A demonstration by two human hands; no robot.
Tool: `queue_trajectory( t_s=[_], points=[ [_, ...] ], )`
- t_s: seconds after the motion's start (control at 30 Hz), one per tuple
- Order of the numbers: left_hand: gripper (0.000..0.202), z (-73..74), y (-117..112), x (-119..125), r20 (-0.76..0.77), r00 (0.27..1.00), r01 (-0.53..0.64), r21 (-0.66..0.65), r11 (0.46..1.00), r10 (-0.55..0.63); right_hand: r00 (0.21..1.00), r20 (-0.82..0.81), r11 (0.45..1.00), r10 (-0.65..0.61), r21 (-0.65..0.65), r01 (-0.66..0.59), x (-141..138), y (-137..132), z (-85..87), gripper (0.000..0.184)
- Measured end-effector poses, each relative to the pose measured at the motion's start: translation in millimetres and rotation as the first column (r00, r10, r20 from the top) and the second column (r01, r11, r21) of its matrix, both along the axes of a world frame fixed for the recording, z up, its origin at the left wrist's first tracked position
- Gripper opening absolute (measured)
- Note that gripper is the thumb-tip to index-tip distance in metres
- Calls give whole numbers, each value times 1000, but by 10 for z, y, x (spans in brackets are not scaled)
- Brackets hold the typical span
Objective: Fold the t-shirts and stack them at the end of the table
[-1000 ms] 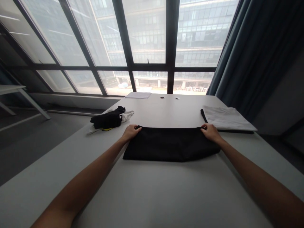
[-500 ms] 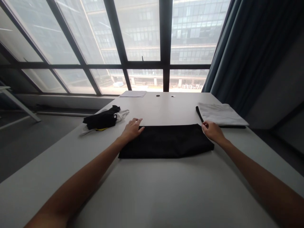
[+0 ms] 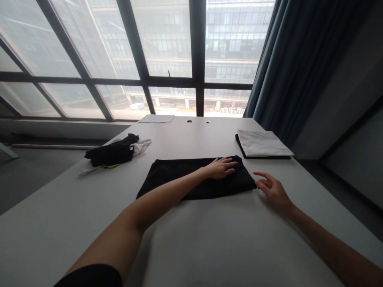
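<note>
A folded black garment [image 3: 176, 175] lies flat in the middle of the white table [image 3: 209, 239]. My left hand [image 3: 220, 166] rests flat and open on the garment's right part, fingers stretched out. My right hand [image 3: 271, 189] hovers just off the garment's right front corner, fingers loosely apart and holding nothing.
A heap of black and white clothes [image 3: 112, 153] lies at the table's left edge. A folded white cloth on a black one [image 3: 261, 144] sits at the back right. Paper [image 3: 156, 118] lies at the far edge by the window. A dark curtain [image 3: 299, 59] hangs on the right.
Both hands let go of the garment's far corners. My left hand slid across to the right part and lies flat; my right hand drew back to the right front corner.
</note>
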State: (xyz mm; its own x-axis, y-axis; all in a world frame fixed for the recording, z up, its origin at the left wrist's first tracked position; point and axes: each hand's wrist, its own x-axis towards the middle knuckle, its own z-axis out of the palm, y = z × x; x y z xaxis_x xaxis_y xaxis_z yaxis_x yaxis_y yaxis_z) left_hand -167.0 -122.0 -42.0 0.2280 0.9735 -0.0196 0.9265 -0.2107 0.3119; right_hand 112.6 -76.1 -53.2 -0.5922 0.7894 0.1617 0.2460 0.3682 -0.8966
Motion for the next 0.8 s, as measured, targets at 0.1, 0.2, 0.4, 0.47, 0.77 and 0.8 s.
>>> queue_trajectory(
  t_s=[0.1, 0.2, 0.4, 0.47, 0.77, 0.8],
  points=[
    [61, -200, 16, -6, -51, 998, -44, 43, 998, 47, 998, 43, 999, 44, 6, -44, -21, -30, -37, 52],
    [61, -284, -8, -19, -80, 994, -62, 112, 992, 71, 993, 112, 997, 41, 60, -48, -39, -60, -99, 49],
    [62, -277, 2, -2, -92, 992, -71, 105, 992, 81, 960, 198, 919, -200, 377, 114, -41, -110, -176, 51],
    [62, -281, 6, 3, -96, 992, -65, 106, 992, 75, 962, 149, 843, -231, 524, 121, -115, -123, -134, 46],
    [61, -342, 21, -45, -180, 983, -12, 125, 992, 34, 935, 341, 778, -96, 612, -143, -1287, -57, -87, 57],
    [62, -344, 21, -50, -183, 983, -7, 123, 992, 29, 918, 384, 788, -102, 594, -161, -1364, 14, -134, 57]
  ],
)
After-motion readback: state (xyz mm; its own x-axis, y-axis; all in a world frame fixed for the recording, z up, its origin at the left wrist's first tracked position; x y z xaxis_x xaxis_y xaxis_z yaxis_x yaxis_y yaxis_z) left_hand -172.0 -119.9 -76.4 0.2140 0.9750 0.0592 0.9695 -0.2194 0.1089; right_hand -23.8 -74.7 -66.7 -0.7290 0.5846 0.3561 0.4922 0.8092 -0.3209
